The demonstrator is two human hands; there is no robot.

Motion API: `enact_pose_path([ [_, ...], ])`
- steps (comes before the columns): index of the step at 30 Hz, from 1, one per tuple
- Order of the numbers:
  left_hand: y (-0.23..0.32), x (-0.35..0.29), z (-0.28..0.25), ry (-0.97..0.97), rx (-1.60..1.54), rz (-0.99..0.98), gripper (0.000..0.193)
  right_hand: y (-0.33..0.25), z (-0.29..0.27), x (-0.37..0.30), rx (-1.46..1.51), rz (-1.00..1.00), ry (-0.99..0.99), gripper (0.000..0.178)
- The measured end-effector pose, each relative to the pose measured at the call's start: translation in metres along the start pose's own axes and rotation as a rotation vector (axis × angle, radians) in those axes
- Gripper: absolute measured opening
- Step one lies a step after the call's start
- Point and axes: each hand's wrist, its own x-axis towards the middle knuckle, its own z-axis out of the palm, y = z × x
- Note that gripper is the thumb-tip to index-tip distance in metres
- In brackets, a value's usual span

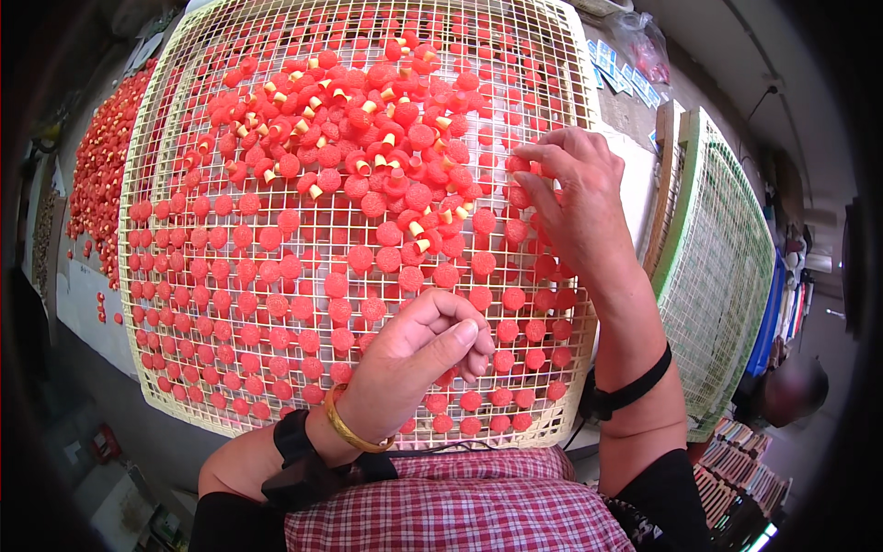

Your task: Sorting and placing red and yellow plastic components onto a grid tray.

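A cream plastic mesh rack (189,411) lies in front of me, covered with small red mushroom-shaped pieces with bumpy round caps. Loose pieces make a heap (368,120) in its upper middle, several showing pale yellow stem ends. Below and around the heap, other pieces sit cap up in rows in the mesh. At the rack's right side, my right hand (575,184) has thumb and forefinger pinched about a red piece (517,165). My left hand (418,342) hovers over the lower middle with fingers curled in against the thumb; what they hold, if anything, is hidden.
A large pile of similar red pieces (106,156) lies beyond the rack's left edge. On the right, a green-framed mesh rack (713,258) leans beside a wooden-edged one. Blue-and-white cards (625,78) and a clear plastic bag (644,46) lie at the far right.
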Motion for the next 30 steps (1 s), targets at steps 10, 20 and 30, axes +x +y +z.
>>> enact_pose_path([
  [10, 0.005, -0.001, 0.004, -0.032, 0.057, -0.060, 0.011, -0.009, -0.028, -0.012, 0.233, 0.082, 0.062, 0.027],
  [20, 0.001, -0.014, 0.010, -0.062, 0.078, -0.070, 0.015, -0.032, -0.055, -0.047, 0.333, 0.114, 0.004, 0.028],
  [30, -0.011, -0.065, 0.006, -0.090, 0.150, -0.019, 0.018, 0.000, -0.075, -0.140, 0.404, 0.315, -0.064, 0.030],
])
